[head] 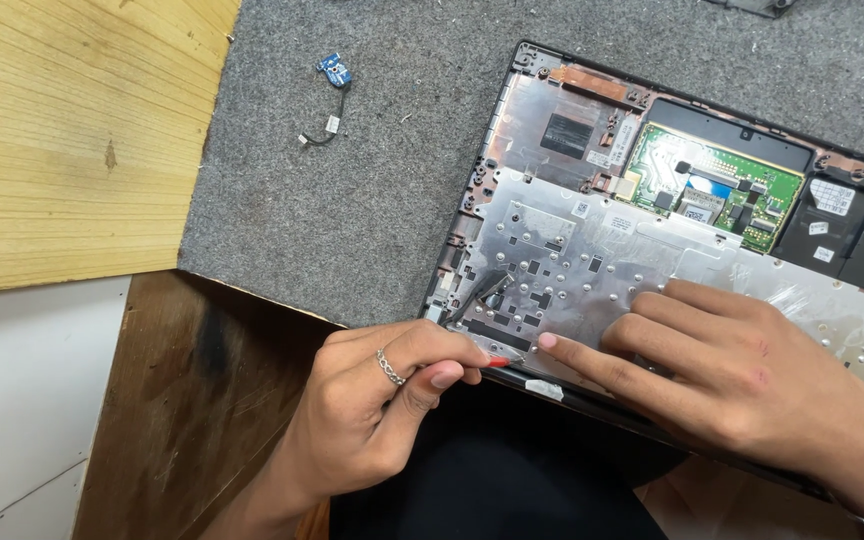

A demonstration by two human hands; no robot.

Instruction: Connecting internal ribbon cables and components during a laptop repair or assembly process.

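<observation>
The opened laptop base point(652, 240) lies tilted across the right half of the grey felt mat point(352, 180), its near edge overhanging the mat's front edge toward the person. A silver metal shield plate point(592, 260) covers most of the base, with a green circuit board point(722, 185) beyond it, toward the mat's far edge.

The left hand point(382, 400), with a ring on one finger, is closed around a thin tool with a red part point(497, 362); the tip sits at the plate's near left corner. The right hand point(742, 370) lies flat and open on the plate, gripping nothing, its forefinger tip just beside the tool tip.

The step in hand looks like prying at the plate's near edge while the other hand steadies it. The next move seems to call for a shallow, gentle lever, with pressure kept on the plate.

A small blue connector board with a black cable point(330, 95) lies apart near the mat's far left corner. The mat rests on a wooden bench point(62, 130).
</observation>
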